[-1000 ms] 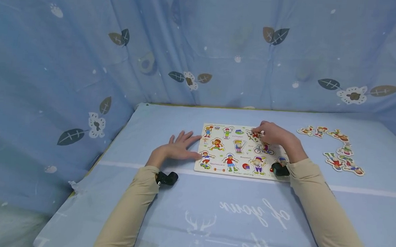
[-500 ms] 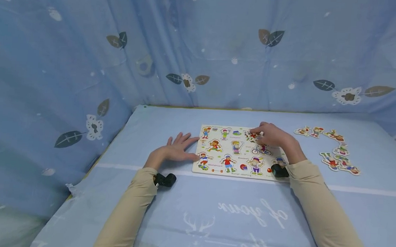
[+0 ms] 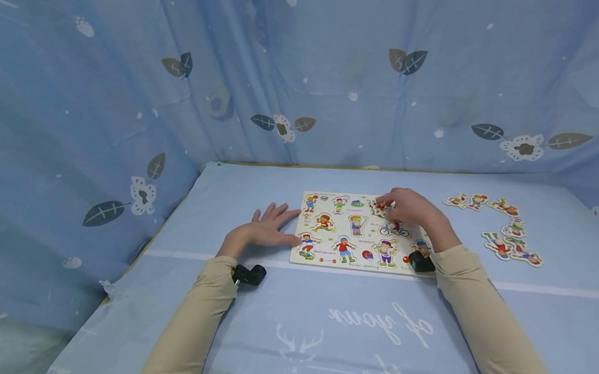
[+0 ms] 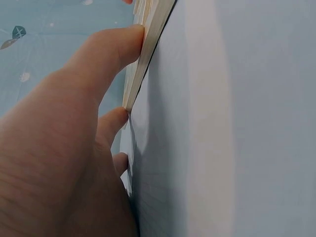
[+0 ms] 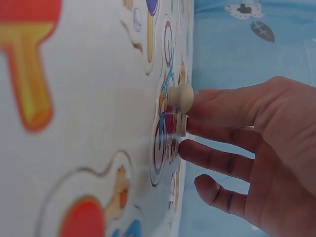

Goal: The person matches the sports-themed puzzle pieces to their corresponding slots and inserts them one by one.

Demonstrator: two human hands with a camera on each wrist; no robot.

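Note:
A pale wooden puzzle board (image 3: 342,228) with sport figures lies flat on the table. My left hand (image 3: 261,230) has its fingers spread at the board's left side; in the left wrist view the thumb (image 4: 131,42) and a fingertip touch the board's edge. At the upper right of the board, my right hand (image 3: 414,208) pinches a knobbed puzzle piece (image 3: 379,208), partly hidden by the fingers. Just below is the bicycle piece (image 3: 393,229), whose round wooden knob (image 5: 183,97) stands in front of the thumb in the right wrist view. Whether the pinched piece sits fully in its recess is unclear.
Several loose puzzle pieces lie in a curve right of the board, among them a lower piece (image 3: 524,252) and an upper one (image 3: 455,200). A pale blue cloth (image 3: 344,304) covers the table. Patterned blue curtains (image 3: 312,67) hang behind and at the left.
The head view has shifted slightly. My right hand stays on the same piece with only slight finger movement, and my left hand keeps its place at the board's edge.

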